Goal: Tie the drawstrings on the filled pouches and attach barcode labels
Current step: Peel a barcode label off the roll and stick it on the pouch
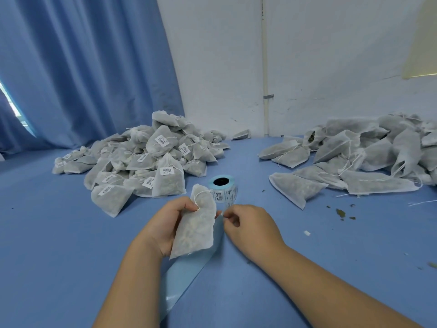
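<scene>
Just before the label roll (223, 188), the left hand (165, 223) gripped a filled pouch (196, 230), its string (201, 192) seemingly tied; the right hand (250, 226) pinched the roll's loose strip (189, 275) beside it. Labelling looked in hand: next, a label needed peeling and pressing onto the pouch.

We're in a small packing workroom: heap of labelled pouches (142, 162) centre left, unlabelled heap (366, 157) at right, barcode label roll (227, 195) mid-frame, all on blue-covered table (59, 233); blue curtain (82, 67) upper left, scuffed white wall (331, 67) at back.
</scene>
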A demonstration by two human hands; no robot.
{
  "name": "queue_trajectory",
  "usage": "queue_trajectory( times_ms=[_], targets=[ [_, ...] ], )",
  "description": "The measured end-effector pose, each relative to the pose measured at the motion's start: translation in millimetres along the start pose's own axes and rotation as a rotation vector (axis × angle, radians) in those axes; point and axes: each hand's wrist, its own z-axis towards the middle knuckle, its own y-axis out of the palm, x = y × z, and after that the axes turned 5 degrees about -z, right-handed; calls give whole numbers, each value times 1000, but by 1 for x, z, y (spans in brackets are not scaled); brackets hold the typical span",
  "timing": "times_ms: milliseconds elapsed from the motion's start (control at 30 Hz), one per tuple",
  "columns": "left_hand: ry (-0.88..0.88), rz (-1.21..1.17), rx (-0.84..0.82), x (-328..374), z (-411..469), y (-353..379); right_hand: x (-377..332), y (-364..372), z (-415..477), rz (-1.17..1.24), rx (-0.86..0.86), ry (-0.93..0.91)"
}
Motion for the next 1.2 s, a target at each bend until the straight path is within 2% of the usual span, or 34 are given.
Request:
queue_trajectory(
  times_ms=[467, 767, 1200],
  targets=[
    [33, 80, 11, -3, 3, 5, -2, -4, 3, -53, 5, 38],
    [32, 120, 129, -4, 1, 10, -4, -4, 6, -81, -20, 38],
    [47, 111, 137, -4, -3, 16, -5, -5, 6, -109, -4, 50]
  ],
)
